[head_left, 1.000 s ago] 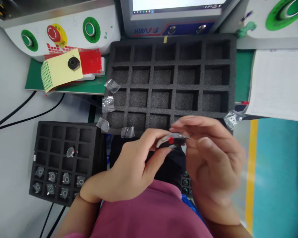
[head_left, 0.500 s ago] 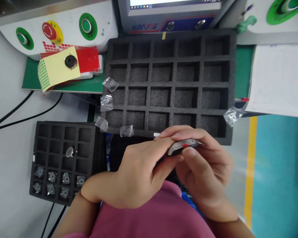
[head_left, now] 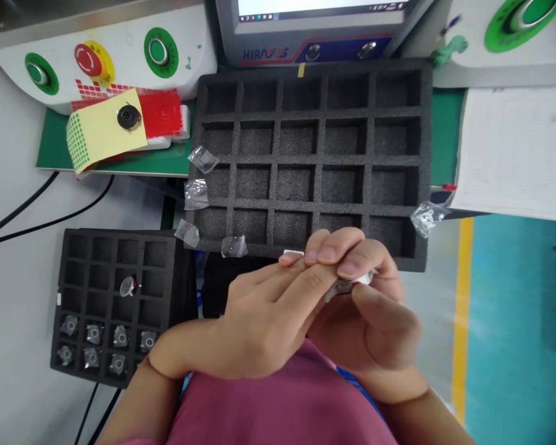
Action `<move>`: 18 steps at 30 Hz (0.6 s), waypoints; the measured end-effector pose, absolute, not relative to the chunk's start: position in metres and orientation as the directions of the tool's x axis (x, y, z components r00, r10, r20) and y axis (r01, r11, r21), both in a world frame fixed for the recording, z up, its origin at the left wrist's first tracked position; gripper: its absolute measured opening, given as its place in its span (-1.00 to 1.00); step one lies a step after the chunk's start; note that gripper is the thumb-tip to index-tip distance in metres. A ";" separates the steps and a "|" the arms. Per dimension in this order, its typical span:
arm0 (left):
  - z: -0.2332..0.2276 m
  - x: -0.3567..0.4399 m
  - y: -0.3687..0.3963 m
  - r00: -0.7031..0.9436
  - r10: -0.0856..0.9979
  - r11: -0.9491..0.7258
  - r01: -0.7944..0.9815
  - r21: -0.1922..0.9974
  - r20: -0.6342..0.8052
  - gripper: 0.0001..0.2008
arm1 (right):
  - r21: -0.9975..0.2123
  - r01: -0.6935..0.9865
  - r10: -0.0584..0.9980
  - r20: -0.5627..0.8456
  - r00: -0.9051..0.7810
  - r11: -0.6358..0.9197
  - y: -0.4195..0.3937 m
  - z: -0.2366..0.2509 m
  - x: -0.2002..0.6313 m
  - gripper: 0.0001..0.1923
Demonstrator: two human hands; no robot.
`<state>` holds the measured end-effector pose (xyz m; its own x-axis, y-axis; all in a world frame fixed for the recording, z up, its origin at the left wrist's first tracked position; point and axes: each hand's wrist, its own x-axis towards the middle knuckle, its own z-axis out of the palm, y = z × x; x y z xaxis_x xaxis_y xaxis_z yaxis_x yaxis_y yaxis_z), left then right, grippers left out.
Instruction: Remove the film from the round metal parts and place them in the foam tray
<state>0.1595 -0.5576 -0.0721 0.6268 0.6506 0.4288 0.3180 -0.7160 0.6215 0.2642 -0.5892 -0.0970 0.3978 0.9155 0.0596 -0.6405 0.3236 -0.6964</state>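
You are holding a small silvery piece (head_left: pixel 340 288) with both hands, in front of your body, and it is showing just below the near edge of the large foam tray (head_left: pixel 425 154), right of that edge's middle. Your left hand (head_left: pixel 266 315) is reaching in from the lower left with its back facing up, its fingers stretching rightward over the piece and closing on its left end; its thumb is hiding underneath. Your right hand (head_left: pixel 380 321) is curling in from the other side, its fingers bending over the far side and meeting the left fingers, while its thumb is pressing the near side, beside a red spot. Both wrists are staying low, near your pink top (head_left: pixel 278 408). The large tray is lying on the green bench (head_left: pixel 448 136), its near side jutting past the bench's front edge. Clear film pieces (head_left: pixel 196 194) are clinging along the tray's left edge. Near the bench's left end, a yellow card (head_left: pixel 102 139) is carrying a round black piece (head_left: pixel 128 117). Below, a smaller foam tray (head_left: pixel 169 272) is holding wrapped pieces (head_left: pixel 93 333) in its nearest rows.
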 end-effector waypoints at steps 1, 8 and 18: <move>-0.072 0.159 -0.557 0.638 0.635 -0.732 0.316 0.604 0.436 -0.79 | -0.691 -0.646 0.916 0.056 0.397 0.323 -0.589 -0.096 0.265 -0.89; -0.075 0.154 -0.553 0.652 0.588 -0.790 0.334 0.515 0.479 -0.80 | -0.687 -0.678 0.942 0.031 0.334 0.263 -0.584 -0.093 0.269 -0.95; -0.069 0.155 -0.552 0.627 0.642 -0.740 0.356 0.571 0.442 -0.85 | -0.648 -0.728 0.971 0.082 0.223 0.222 -0.587 -0.096 0.272 -0.77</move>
<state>0.1547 -0.5522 -0.0693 0.6270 0.6418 0.4415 0.3559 -0.7401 0.5706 0.2722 -0.5872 -0.0964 0.2228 0.9714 0.0825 -0.7282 0.2221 -0.6483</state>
